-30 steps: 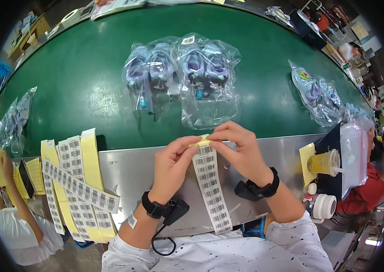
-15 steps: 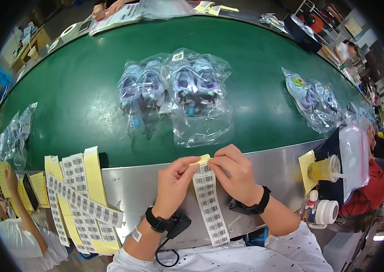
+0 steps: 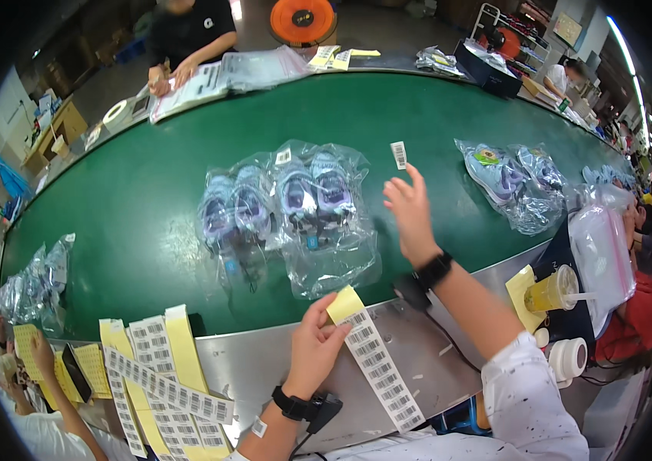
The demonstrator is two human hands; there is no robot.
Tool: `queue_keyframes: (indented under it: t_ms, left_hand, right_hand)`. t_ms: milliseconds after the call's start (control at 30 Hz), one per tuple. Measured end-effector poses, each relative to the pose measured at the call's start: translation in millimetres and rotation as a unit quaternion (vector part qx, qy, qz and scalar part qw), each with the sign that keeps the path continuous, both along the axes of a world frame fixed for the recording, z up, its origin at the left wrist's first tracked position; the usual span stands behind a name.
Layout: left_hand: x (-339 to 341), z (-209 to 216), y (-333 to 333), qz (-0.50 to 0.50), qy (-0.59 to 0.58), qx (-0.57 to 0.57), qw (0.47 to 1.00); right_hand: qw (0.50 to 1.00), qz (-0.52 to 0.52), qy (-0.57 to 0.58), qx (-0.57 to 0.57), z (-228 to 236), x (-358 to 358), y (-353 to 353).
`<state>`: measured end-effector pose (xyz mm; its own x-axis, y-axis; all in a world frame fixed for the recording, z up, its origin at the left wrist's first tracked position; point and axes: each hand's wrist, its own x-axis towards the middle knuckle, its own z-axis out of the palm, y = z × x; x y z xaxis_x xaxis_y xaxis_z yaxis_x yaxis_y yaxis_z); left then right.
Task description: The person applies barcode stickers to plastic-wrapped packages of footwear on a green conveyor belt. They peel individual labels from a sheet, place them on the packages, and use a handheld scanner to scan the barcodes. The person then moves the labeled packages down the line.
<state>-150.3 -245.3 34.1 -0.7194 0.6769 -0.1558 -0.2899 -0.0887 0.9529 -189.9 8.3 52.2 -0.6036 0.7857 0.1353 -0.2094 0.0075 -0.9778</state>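
Observation:
My left hand (image 3: 317, 346) pinches the top of a label strip (image 3: 378, 361), its yellow backing bare at the upper end and printed barcode stickers running down toward my lap. My right hand (image 3: 412, 215) reaches out over the green surface. A single white barcode label (image 3: 398, 155) clings to its raised index fingertip; the other fingers are partly curled. Left of that hand lie two pairs of light blue and purple shoes in clear plastic bags, the right pair (image 3: 315, 188) and the left pair (image 3: 234, 203). A white label shows on top of the right bag.
More bagged shoes lie at right (image 3: 499, 177) and far left (image 3: 38, 280). Label sheets (image 3: 161, 376) overlap on the metal ledge (image 3: 257, 361). A drink cup (image 3: 550, 290) and white-lidded bottle (image 3: 568, 359) stand at right. Across the green table (image 3: 149, 161), another person handles plastic bags.
My right hand has left the strip and swung forward and right with one label on its fingertip. My left hand keeps the strip, now tilted. The view has shifted upward.

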Motion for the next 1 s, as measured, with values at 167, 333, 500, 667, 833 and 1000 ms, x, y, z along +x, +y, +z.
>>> queue_keyframes:
  t_ms: [167,333,500,667,833,1000]
  left_hand:
    - [1.7,1.0,2.9,0.006,0.001,0.009,1.0]
    - [4.4,-4.0,2.9,0.002,-0.027,0.015,1.0]
    - [3.4,-1.0,3.7,-0.005,-0.042,0.01,0.999]
    - [4.3,0.7,6.4,0.005,-0.044,0.023,0.999]
    - [5.7,3.0,9.1,0.013,-0.034,0.015,0.999]
    - [4.0,2.7,8.8,0.017,-0.029,-0.001,0.999]
  right_hand:
    - [0.984,-0.064,-0.158,0.06,-30.6,-103.4,37.5]
    - [0.993,-0.05,-0.102,-0.022,-19.3,-136.8,92.4]
    - [0.972,0.07,-0.161,-0.154,-26.4,-95.7,126.8]
    - [0.978,0.062,-0.148,-0.135,-27.1,-74.4,131.6]
    - [0.99,0.006,-0.12,-0.079,-14.1,-74.6,149.7]
    - [0.98,0.099,-0.169,-0.04,-14.8,-99.6,137.6]
